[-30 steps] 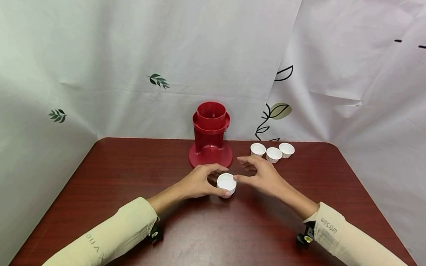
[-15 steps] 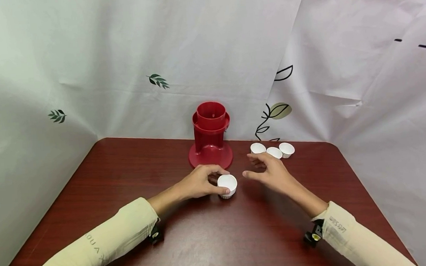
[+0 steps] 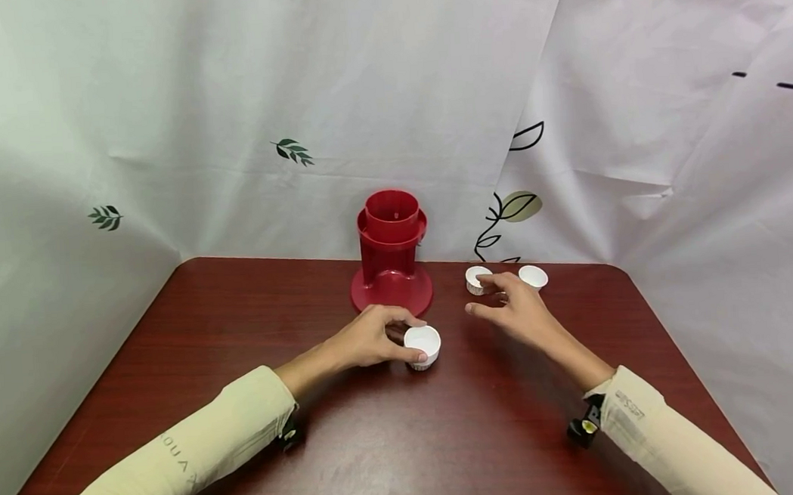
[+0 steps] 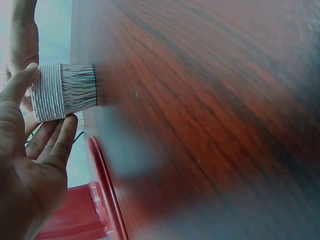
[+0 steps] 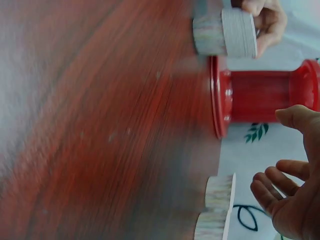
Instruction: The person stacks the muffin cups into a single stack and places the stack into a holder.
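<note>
My left hand (image 3: 368, 340) pinches a small white paper cup (image 3: 422, 346) that stands on the table (image 3: 191, 351), toward its middle, just in front of the red stand (image 3: 391, 254) at the far edge. My right hand (image 3: 516, 312) is released, fingers loose, reaching over the white cups (image 3: 533, 276) near the far right corner.

This looks like a staged recording booth rather than a lived-in room. White fabric sheets (image 3: 373, 90) printed with small leaves and line-drawn sprigs hang as backdrop on three sides, creased and overlapping, hiding whatever lies behind. They close in a dark red wooden table (image 3: 239, 348) with rounded corners. Small cameras are strapped at the wrists of the person's cream sleeves (image 3: 204, 448).
</note>
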